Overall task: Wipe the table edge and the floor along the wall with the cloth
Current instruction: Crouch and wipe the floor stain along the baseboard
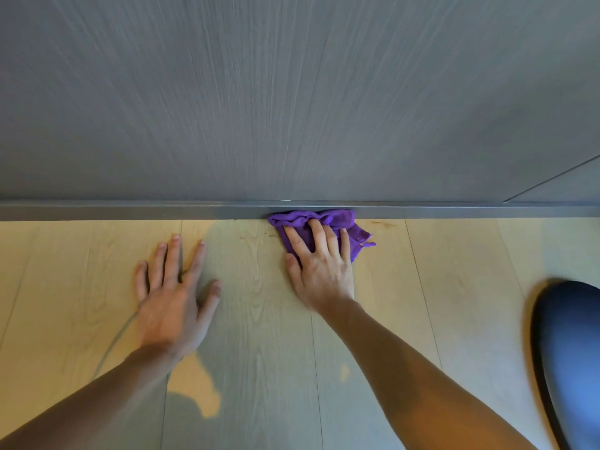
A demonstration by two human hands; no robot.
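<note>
A crumpled purple cloth (328,222) lies on the light wooden floor (454,261), pushed up against the grey skirting strip (130,211) at the foot of the grey wood-grain wall (292,108). My right hand (319,264) presses flat on the cloth, with the fingers spread over it and pointing at the wall. My left hand (177,287) lies flat on the bare floor to the left of the cloth, fingers apart and holding nothing. No table edge is in view.
A dark blue rounded object (568,352) sits blurred on the floor at the right edge. A thin grey cord (117,336) runs under my left wrist. A seam in the wall panel (552,181) slants up at the far right.
</note>
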